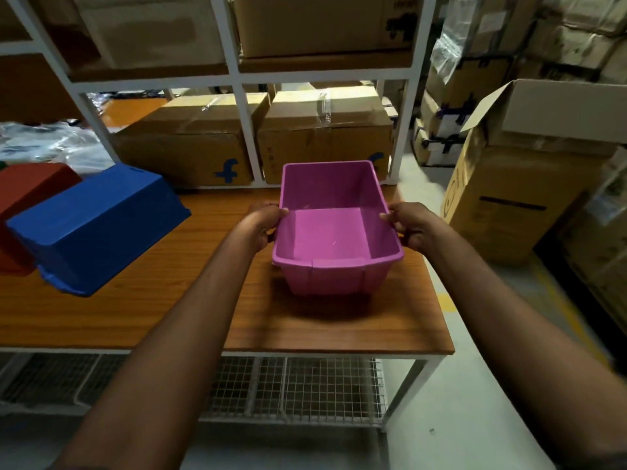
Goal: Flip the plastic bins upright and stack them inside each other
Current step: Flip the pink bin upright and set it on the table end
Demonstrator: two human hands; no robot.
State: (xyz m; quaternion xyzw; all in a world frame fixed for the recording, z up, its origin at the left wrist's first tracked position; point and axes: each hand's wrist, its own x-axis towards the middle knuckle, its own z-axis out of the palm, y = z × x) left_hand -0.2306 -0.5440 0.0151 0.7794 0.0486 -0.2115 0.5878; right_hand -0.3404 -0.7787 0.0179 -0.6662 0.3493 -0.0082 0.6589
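The red bin at the left edge of the frame is cut off by the border and partly hidden behind the blue bin. Both lie upside down on the desk, smooth bases up. The fingers of both hands are mostly hidden behind the walls of the pink bin at the frame's centre; only the thumbs show, hooked over its rim. The left hand grips the left rim and the right hand grips the right rim, so the bin sits upright, mouth open. Whether its base touches the desk is hard to tell, as a dark shadow lies beneath it.

The bins are glossy moulded plastic, rectangular, tapering, with a rolled lip. The desk is wood-grain laminate on a white metal frame, with wire mesh below. Taped cardboard boxes fill the shelf behind.
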